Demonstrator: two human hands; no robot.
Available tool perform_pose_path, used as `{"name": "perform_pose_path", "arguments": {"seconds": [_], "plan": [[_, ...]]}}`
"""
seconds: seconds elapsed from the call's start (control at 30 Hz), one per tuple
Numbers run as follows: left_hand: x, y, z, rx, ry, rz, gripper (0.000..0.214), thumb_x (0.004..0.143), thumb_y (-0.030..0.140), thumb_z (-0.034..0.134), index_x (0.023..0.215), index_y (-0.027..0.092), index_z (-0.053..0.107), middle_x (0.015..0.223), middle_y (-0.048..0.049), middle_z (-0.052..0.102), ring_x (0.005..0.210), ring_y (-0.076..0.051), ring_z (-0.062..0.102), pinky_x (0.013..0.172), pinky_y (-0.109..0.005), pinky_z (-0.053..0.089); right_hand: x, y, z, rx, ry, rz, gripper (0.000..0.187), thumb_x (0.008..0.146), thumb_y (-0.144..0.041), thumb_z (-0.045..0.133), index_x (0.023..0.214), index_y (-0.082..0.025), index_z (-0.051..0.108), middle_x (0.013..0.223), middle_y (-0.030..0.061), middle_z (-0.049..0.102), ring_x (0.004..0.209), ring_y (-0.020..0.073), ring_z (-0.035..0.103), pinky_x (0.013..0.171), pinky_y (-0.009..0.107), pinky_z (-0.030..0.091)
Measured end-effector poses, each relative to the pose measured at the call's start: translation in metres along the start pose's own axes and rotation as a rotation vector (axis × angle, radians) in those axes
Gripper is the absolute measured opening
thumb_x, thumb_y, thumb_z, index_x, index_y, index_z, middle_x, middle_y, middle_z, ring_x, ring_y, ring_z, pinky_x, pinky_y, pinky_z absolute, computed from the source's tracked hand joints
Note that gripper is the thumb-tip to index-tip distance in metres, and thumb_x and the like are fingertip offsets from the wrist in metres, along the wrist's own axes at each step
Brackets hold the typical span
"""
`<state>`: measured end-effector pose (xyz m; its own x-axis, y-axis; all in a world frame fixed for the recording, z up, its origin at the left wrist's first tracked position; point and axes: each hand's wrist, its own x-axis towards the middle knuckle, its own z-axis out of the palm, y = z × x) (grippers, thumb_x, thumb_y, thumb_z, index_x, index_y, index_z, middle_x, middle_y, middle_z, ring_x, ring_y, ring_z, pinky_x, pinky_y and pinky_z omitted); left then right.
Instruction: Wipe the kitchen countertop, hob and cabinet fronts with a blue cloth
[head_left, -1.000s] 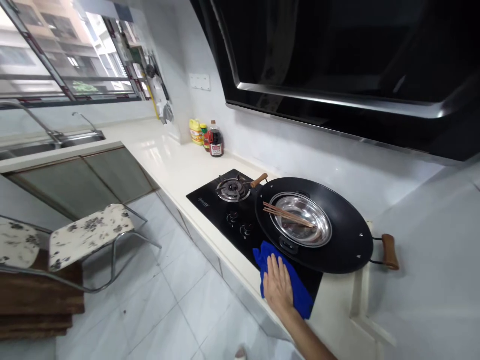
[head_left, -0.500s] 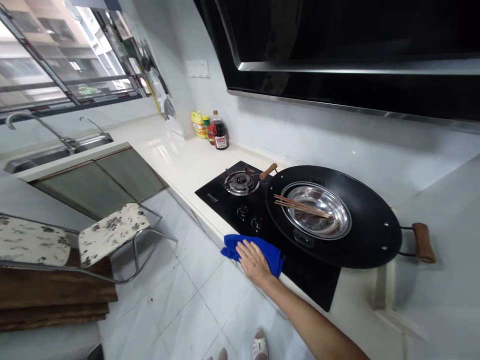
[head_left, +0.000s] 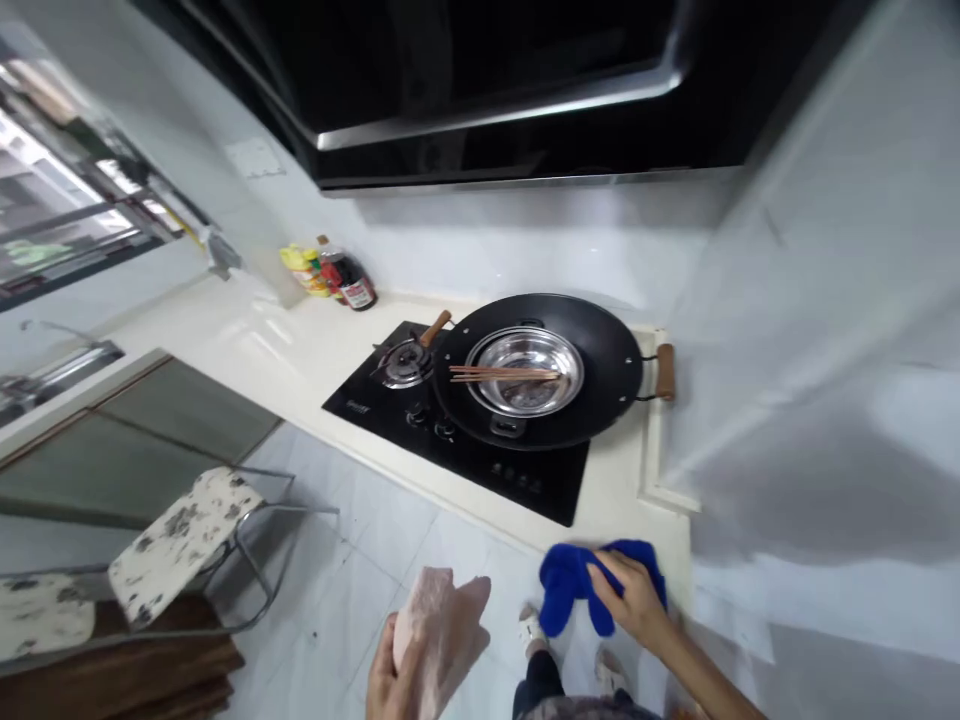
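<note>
My right hand [head_left: 634, 598] grips a blue cloth [head_left: 574, 585] at the front right corner of the cream counter [head_left: 300, 350], its fingers closed on the cloth's edge. My left hand [head_left: 401, 675] is low in front of me and holds a pale pink, crumpled bag-like thing [head_left: 442, 630] over the floor. On the black gas hob [head_left: 465, 455] sits a wide black wok [head_left: 615, 365] with a steel bowl [head_left: 525, 355] inside and chopsticks [head_left: 502, 374] across the bowl.
Sauce bottles [head_left: 334, 275] stand at the back of the counter near the wall. A black range hood [head_left: 487, 90] hangs above. A sink [head_left: 52, 365] lies far left. A speckled folding chair [head_left: 180, 535] stands on the tiled floor. A white wall [head_left: 825, 350] closes the right side.
My right hand has dragged the blue cloth from the hob's front edge rightwards to the counter's front corner. My left hand with the pink thing has come into view. The view has swung right.
</note>
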<state>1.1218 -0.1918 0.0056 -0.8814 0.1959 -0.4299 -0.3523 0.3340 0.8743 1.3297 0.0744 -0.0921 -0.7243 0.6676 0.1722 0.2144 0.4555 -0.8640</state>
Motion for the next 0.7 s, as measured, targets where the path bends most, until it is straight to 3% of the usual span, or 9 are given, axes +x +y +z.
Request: {"name": "perform_pose_path", "arguments": {"seconds": [0.13, 0.23, 0.33, 0.43, 0.53, 0.6, 0.67, 0.7], "plan": [[-0.025, 0.041, 0.050, -0.058, -0.122, -0.105, 0.099, 0.055, 0.076, 0.081, 0.137, 0.027, 0.054, 0.119, -0.0078, 0.071, 0.102, -0.035, 0.069, 0.072, -0.034, 0.060, -0.070, 0.010, -0.074, 0.270, 0.168, 0.304, 0.035, 0.091, -0.050, 0.062, 0.097, -0.021, 0.081, 0.076, 0.0062, 0.073, 0.069, 0.0236, 0.067, 0.067, 0.032, 0.058], [-0.050, 0.074, 0.090, -0.107, -0.238, -0.204, 0.111, 0.050, 0.074, 0.085, 0.145, 0.034, 0.046, 0.113, -0.0048, 0.073, 0.099, -0.035, 0.070, 0.075, -0.039, 0.061, -0.113, 0.013, -0.113, 0.370, 0.450, 0.494, 0.042, 0.082, -0.059, 0.069, 0.092, -0.020, 0.081, 0.078, 0.0064, 0.073, 0.071, 0.0244, 0.068, 0.068, 0.031, 0.059], [-0.075, 0.103, 0.125, -0.112, -0.392, -0.142, 0.109, 0.053, 0.073, 0.083, 0.146, 0.029, 0.046, 0.114, -0.0078, 0.072, 0.100, -0.037, 0.070, 0.078, -0.042, 0.061, -0.144, 0.013, -0.134, 0.416, 0.699, 0.659, 0.052, 0.073, -0.068, 0.073, 0.085, -0.019, 0.081, 0.071, 0.0050, 0.071, 0.061, 0.0214, 0.064, 0.057, 0.028, 0.057], [-0.085, 0.118, 0.157, -0.107, -0.519, 0.033, 0.100, 0.061, 0.077, 0.074, 0.142, 0.022, 0.050, 0.118, -0.0123, 0.070, 0.100, -0.037, 0.069, 0.077, -0.041, 0.060, -0.166, 0.009, -0.147, 0.495, 0.824, 0.797, 0.059, 0.069, -0.073, 0.073, 0.088, -0.018, 0.081, 0.058, 0.0033, 0.065, 0.046, 0.0181, 0.055, 0.041, 0.028, 0.049], [-0.063, 0.110, 0.194, -0.028, -0.537, 0.249, 0.081, 0.074, 0.076, 0.063, 0.132, 0.020, 0.052, 0.116, -0.0120, 0.069, 0.097, -0.030, 0.069, 0.075, -0.035, 0.058, -0.183, 0.006, -0.157, 0.483, 0.934, 0.809, 0.063, 0.066, -0.075, 0.074, 0.091, -0.017, 0.082, 0.063, 0.0044, 0.069, 0.051, 0.0200, 0.060, 0.044, 0.028, 0.051], [-0.033, 0.092, 0.221, 0.187, -0.486, 0.421, 0.069, 0.080, 0.076, 0.054, 0.119, 0.019, 0.055, 0.103, -0.0093, 0.069, 0.091, -0.026, 0.067, 0.072, -0.032, 0.056, -0.193, 0.006, -0.163, 0.435, 0.980, 0.796, 0.062, 0.066, -0.075, 0.074, 0.088, -0.018, 0.082, 0.066, 0.0053, 0.071, 0.057, 0.0231, 0.065, 0.047, 0.029, 0.054], [-0.001, 0.071, 0.244, 0.307, -0.454, 0.465, 0.068, 0.070, 0.076, 0.064, 0.102, 0.017, 0.061, 0.086, -0.0083, 0.067, 0.083, -0.027, 0.064, 0.073, -0.037, 0.055, -0.200, 0.009, -0.167, 0.382, 1.031, 0.786, 0.058, 0.065, -0.075, 0.074, 0.083, -0.020, 0.082, 0.068, 0.0071, 0.073, 0.064, 0.0279, 0.070, 0.050, 0.032, 0.057], [0.013, 0.062, 0.251, 0.339, -0.452, 0.479, 0.072, 0.064, 0.076, 0.067, 0.103, 0.016, 0.062, 0.090, -0.0105, 0.068, 0.084, -0.029, 0.065, 0.078, -0.041, 0.056, -0.201, 0.011, -0.167, 0.361, 1.053, 0.784, 0.056, 0.063, -0.075, 0.074, 0.081, -0.022, 0.082, 0.071, 0.0084, 0.074, 0.068, 0.0306, 0.072, 0.051, 0.035, 0.059]]}}
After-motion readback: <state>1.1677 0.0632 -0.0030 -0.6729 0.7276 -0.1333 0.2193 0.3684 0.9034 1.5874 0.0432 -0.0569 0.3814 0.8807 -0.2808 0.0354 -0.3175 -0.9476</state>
